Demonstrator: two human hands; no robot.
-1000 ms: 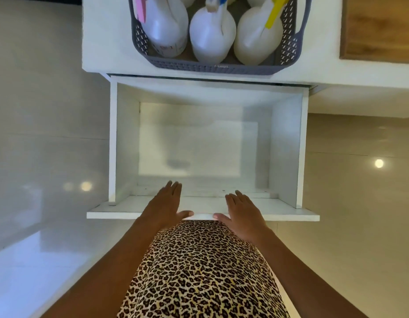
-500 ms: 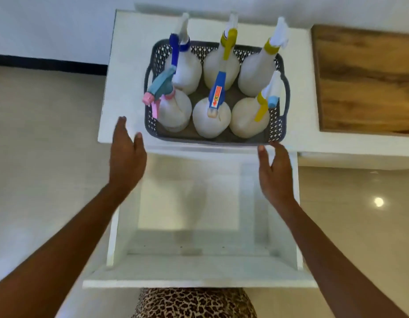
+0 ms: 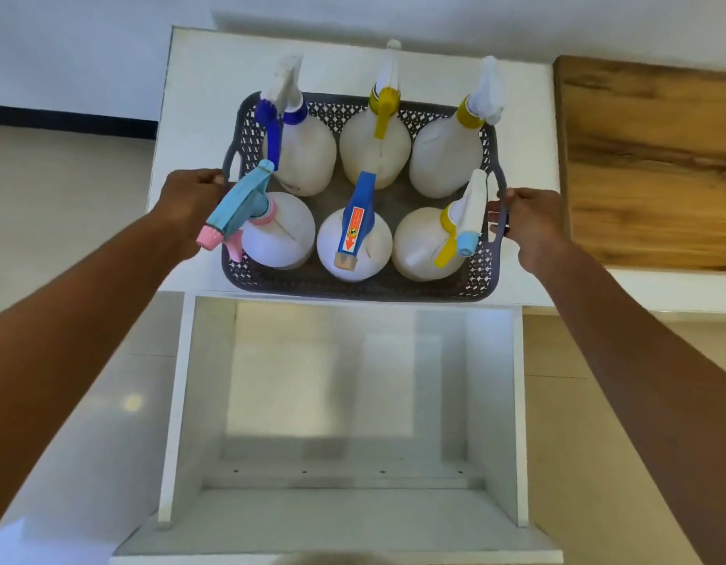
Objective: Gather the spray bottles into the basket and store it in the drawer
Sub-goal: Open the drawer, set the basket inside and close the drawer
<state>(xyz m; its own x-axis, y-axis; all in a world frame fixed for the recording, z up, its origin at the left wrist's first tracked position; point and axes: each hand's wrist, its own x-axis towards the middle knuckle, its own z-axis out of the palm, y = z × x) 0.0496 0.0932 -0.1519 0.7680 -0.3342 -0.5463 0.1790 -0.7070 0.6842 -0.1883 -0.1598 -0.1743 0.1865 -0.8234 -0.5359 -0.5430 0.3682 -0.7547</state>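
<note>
A grey perforated basket (image 3: 353,287) stands on the white cabinet top (image 3: 198,95), holding several white spray bottles (image 3: 355,246) with blue, yellow, pink and white trigger heads. My left hand (image 3: 190,201) is closed around the basket's left handle. On the other side, my right hand (image 3: 524,222) grips the right handle. Below the basket the white drawer (image 3: 496,401) is pulled fully out, and nothing lies inside it.
A wooden countertop (image 3: 646,165) adjoins the white cabinet top on the right. Glossy pale floor tiles (image 3: 68,238) lie to both sides of the drawer. A white wall with a dark skirting strip (image 3: 68,120) runs behind.
Both hands rose from the drawer's front edge to the sides of the basket and have closed on its two handles. The view tilted up onto the basket.
</note>
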